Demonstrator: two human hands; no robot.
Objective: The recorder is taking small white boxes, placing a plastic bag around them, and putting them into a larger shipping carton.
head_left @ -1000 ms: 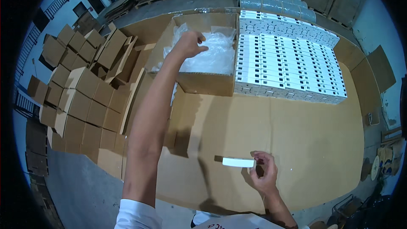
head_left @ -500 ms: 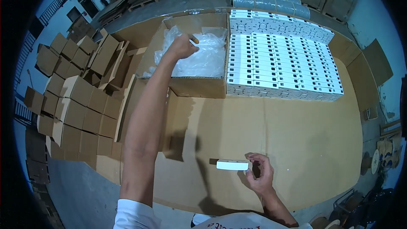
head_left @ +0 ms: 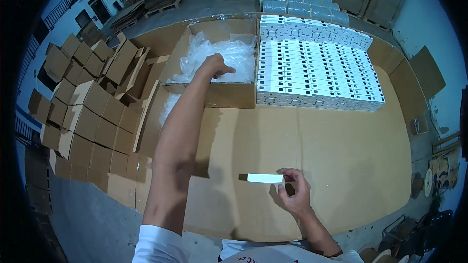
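My left hand [head_left: 215,65] reaches over an open cardboard box [head_left: 230,96] at the front of a heap of clear plastic bags [head_left: 229,51]. Its fingers are curled close together; what they hold, if anything, I cannot make out. Near the front of the table, my right hand [head_left: 296,192] has thumb and fingers around the right end of a small, narrow white box [head_left: 264,178]. More clear plastic [head_left: 169,107] shows left of my left forearm, below the bag box. Right of the bag box stand close rows of similar white boxes [head_left: 317,70], a taller row at their back.
Brown cardboard cartons [head_left: 87,131] are stacked on the left. A cardboard wall [head_left: 390,63] rims the cardboard-covered table [head_left: 341,165]. Wrapped rolls [head_left: 304,7] lie behind it. A spool [head_left: 429,180] stands on the floor at right.
My left hand has moved right and nearer within the bag box. Plastic now shows left of the forearm. My right hand and the small white box have shifted slightly farther away.
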